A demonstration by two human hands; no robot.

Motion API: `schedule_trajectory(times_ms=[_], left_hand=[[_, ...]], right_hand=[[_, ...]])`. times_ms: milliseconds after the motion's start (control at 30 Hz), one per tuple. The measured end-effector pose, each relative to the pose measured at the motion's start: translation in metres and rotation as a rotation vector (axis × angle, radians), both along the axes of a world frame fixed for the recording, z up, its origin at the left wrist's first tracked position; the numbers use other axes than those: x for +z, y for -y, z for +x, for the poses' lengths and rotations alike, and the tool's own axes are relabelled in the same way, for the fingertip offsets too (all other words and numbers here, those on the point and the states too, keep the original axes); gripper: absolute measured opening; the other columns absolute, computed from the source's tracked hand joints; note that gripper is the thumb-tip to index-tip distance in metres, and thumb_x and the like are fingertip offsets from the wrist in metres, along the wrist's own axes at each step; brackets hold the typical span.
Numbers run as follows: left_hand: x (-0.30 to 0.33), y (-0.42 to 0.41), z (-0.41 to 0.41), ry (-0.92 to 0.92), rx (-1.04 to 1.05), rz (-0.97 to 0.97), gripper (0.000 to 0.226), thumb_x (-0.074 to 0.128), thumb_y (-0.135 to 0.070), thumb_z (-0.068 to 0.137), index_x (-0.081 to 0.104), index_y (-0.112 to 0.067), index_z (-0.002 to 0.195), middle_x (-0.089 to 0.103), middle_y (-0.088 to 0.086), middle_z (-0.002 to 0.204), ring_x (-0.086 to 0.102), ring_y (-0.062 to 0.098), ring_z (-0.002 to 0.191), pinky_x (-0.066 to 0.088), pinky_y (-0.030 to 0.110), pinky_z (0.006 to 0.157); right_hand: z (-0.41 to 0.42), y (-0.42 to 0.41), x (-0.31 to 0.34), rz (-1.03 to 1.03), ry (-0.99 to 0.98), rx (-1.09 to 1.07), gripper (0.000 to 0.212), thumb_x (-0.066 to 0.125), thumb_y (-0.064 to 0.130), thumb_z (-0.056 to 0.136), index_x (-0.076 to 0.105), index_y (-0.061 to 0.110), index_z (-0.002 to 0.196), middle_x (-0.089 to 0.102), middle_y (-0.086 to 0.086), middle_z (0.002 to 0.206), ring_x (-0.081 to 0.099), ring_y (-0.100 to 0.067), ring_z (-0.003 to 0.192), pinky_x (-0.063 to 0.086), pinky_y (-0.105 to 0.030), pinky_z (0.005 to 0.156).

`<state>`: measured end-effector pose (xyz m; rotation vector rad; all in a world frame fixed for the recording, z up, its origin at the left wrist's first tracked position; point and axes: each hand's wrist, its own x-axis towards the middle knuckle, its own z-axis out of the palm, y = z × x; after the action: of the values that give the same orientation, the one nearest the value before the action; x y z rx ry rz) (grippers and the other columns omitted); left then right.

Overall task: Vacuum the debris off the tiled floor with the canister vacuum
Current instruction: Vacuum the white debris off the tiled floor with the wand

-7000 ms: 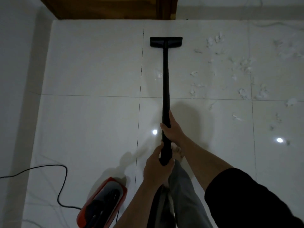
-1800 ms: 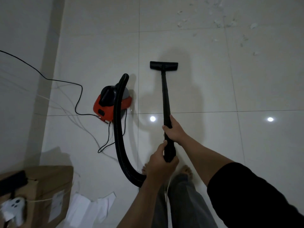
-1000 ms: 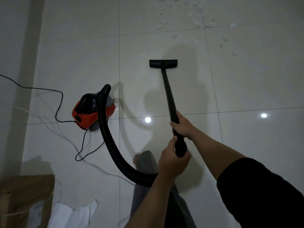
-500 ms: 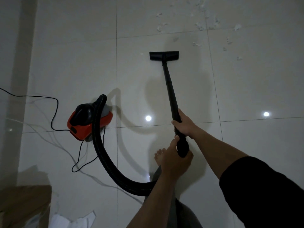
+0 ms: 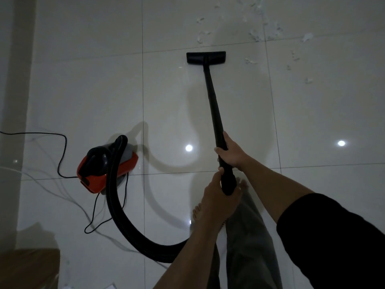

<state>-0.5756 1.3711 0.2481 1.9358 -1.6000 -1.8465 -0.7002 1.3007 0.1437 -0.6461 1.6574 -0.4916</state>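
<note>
Head view, dim light, looking down at a glossy tiled floor (image 5: 87, 84) of large pale tiles with thin dark grout lines.

Right hand (image 5: 232, 152) wrapped round the black wand (image 5: 214, 109) partway down its length, fingers curled over the tube. Left hand (image 5: 217, 202) closed round the wand's thick near end, thumb lying up along the tube. Both hands grip firmly; the two sit close together, right above left along the shaft.

Wand runs up and slightly left from the hands to the floor head (image 5: 205, 58), a flat black rectangle lying on the tile just below a grout line.

Debris (image 5: 257, 35): white scraps scattered over the upper right tiles, most beyond the head and to its right. One scrap lies just right of the head, apart from it.

Canister vacuum (image 5: 106, 166), red body with black top, stands on the floor to the left of the hands, straddling a grout line. Black ribbed hose (image 5: 125, 228) rises from its top, loops down and round toward the left forearm, where it passes out of sight.

Thin black power cord (image 5: 62, 151) trails from the canister toward the left edge; another loop lies below the body.

Bare toes visible beside the left hand. Grey trouser leg (image 5: 248, 247) below. Black sleeve (image 5: 333, 243) on the right arm.

Brown shape (image 5: 29, 268) at lower left corner, possibly a cardboard box; too dark to be sure.
</note>
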Motion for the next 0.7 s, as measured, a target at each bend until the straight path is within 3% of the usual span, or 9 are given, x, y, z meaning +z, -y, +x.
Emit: schedule_trajectory(times_ms=[167, 267, 433, 633, 700], left_hand=[[-0.015, 0.017, -0.023, 0.025, 0.033, 0.038, 0.06, 0.066, -0.028, 0.089, 0.038, -0.024, 0.142, 0.067, 0.006, 0.118, 0.066, 0.023, 0.104, 0.054, 0.033, 0.09], [-0.021, 0.03, -0.038, 0.041, 0.059, 0.065, 0.059, 0.064, -0.027, 0.089, 0.039, -0.027, 0.142, 0.069, 0.005, 0.111, 0.066, 0.02, 0.099, 0.049, 0.022, 0.076], [-0.031, 0.054, -0.059, 0.108, 0.069, 0.064, 0.064, 0.067, -0.03, 0.085, 0.038, -0.031, 0.142, 0.071, 0.005, 0.103, 0.068, 0.018, 0.087, 0.044, 0.016, 0.06], [-0.032, 0.089, -0.084, 0.136, 0.076, 0.045, 0.064, 0.068, -0.027, 0.082, 0.042, -0.03, 0.14, 0.071, 0.001, 0.101, 0.067, 0.015, 0.085, 0.046, 0.018, 0.064], [-0.03, 0.101, -0.091, 0.124, 0.093, 0.061, 0.061, 0.067, -0.026, 0.082, 0.043, -0.03, 0.138, 0.07, -0.001, 0.097, 0.065, 0.011, 0.082, 0.042, 0.012, 0.06]], right_hand=[[-0.021, 0.021, -0.01, -0.017, -0.005, 0.033, 0.08, 0.053, 0.022, 0.097, -0.002, 0.03, 0.154, 0.057, -0.009, 0.104, 0.062, -0.024, 0.083, 0.054, -0.04, 0.084], [-0.033, 0.033, -0.014, -0.049, -0.003, 0.062, 0.082, 0.053, 0.022, 0.097, -0.004, 0.025, 0.155, 0.058, -0.007, 0.099, 0.06, -0.021, 0.08, 0.054, -0.039, 0.083], [-0.053, 0.061, -0.014, -0.071, -0.002, 0.088, 0.078, 0.05, 0.018, 0.099, -0.005, 0.019, 0.155, 0.058, -0.007, 0.09, 0.059, -0.019, 0.074, 0.052, -0.034, 0.075], [-0.076, 0.098, -0.009, -0.062, -0.007, 0.114, 0.078, 0.05, 0.018, 0.099, -0.005, 0.018, 0.155, 0.058, -0.009, 0.097, 0.058, -0.018, 0.075, 0.047, -0.03, 0.072], [-0.084, 0.11, -0.009, -0.051, -0.009, 0.123, 0.078, 0.049, 0.018, 0.099, -0.005, 0.019, 0.155, 0.058, -0.009, 0.098, 0.059, -0.019, 0.077, 0.048, -0.03, 0.072]])
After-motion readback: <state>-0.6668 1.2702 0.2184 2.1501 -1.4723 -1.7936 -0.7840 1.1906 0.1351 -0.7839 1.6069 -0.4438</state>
